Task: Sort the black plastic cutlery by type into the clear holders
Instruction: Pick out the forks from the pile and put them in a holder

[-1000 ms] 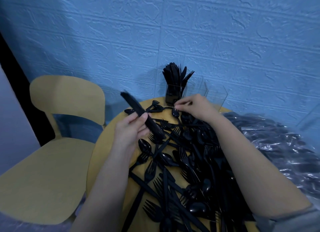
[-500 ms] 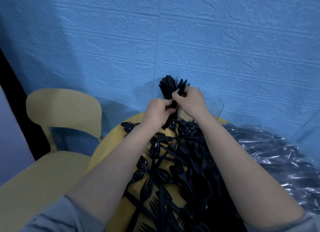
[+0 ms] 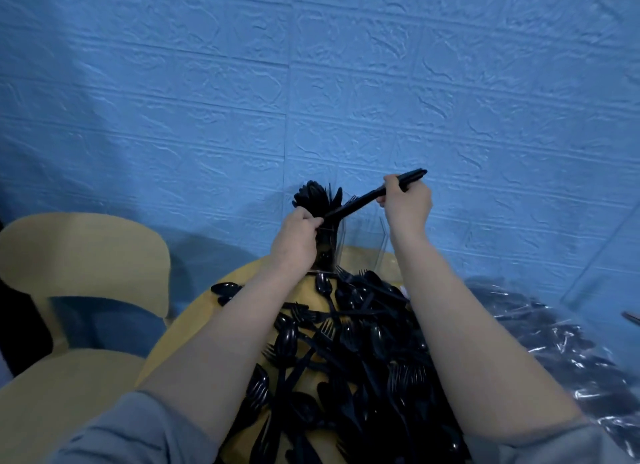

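at the far edge of the table: both hands up by the clear holders, working one bundle of black cutlery
table [image 3: 194, 320]: round, yellow-wood top, bare strip showing on the left side
left hand [image 3: 297, 237]: fingers curled, pinching the low end of the bundle right in front of the filled holder
right hand [image 3: 407, 204]: fingers curled round the high end of the bundle, just above and right of the holders
bundle [image 3: 367, 199]: several black pieces stacked lengthwise, tilted, low end left, high end right; piece type unclear from here
bundle position: in the air, spanning both hands, crossing over the top of the holders, not inside any of them
filled holder [image 3: 325, 252]: clear, upright, packed with black cutlery standing on end; tops fan out above the rim
empty-looking holders [image 3: 367, 238]: clear, just right of the filled one, touching or nearly so; contents hard to read through the glare
loose pile [image 3: 349, 353]: forks, spoons and knives mixed, heaped on the table between the forearms and spreading toward the near edge
stray spoons [image 3: 225, 290]: a couple lying apart from the pile near the left rim of the table
plastic bag [image 3: 568, 346]: clear, crinkled, on the right, more black cutlery visible inside
chair [image 3: 83, 252]: yellow, left of the table, back and seat in view
wall [image 3: 311, 83]: blue, embossed brick pattern, behind everything
sleeves [image 3: 114, 432]: grey, pushed up both forearms
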A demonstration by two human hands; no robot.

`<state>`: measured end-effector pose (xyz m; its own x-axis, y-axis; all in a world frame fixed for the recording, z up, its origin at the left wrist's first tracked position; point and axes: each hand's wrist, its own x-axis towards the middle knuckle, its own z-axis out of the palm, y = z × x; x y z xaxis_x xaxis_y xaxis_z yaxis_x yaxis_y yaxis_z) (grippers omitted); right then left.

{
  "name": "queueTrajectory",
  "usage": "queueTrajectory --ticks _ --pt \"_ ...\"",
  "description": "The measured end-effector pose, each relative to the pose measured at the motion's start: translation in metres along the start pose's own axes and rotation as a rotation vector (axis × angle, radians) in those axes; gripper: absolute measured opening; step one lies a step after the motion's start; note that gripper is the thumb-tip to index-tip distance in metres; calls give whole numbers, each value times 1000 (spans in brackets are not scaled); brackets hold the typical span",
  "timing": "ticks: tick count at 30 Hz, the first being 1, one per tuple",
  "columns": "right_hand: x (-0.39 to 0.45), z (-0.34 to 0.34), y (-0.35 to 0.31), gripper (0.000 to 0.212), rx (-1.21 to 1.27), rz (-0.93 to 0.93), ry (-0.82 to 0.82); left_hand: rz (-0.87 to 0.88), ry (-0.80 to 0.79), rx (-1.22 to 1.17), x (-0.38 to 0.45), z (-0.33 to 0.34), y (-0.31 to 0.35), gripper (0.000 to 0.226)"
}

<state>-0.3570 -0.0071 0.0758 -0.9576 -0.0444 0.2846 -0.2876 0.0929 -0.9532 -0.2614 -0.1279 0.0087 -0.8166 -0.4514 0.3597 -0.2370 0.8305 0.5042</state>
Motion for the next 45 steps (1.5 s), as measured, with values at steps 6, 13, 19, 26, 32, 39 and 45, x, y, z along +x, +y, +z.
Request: queueTrajectory --ticks 6,13,19,26,32,39,45 --pt "7 28 9 30 -176 -176 -64 8 -19 66 1 19 -4 46" --pt "4 51 29 37 -380 -295 -212 14 45 24 8 19 -7 42" --pt "2 53 30 35 -499 -295 -347 58 60 -23 7 20 -14 42" --pt "0 45 49 30 -483 -208 -498 57 68 -44 8 21 -16 42" --pt "1 41 44 52 -366 -309 -404 45 56 -98 5 20 -18 42" --pt "-11 35 49 55 -500 -233 -490 16 38 -124 -11 13 -6 45" --pt "-31 14 37 55 -464 -248 -393 -58 -20 -170 -31 -6 2 44"
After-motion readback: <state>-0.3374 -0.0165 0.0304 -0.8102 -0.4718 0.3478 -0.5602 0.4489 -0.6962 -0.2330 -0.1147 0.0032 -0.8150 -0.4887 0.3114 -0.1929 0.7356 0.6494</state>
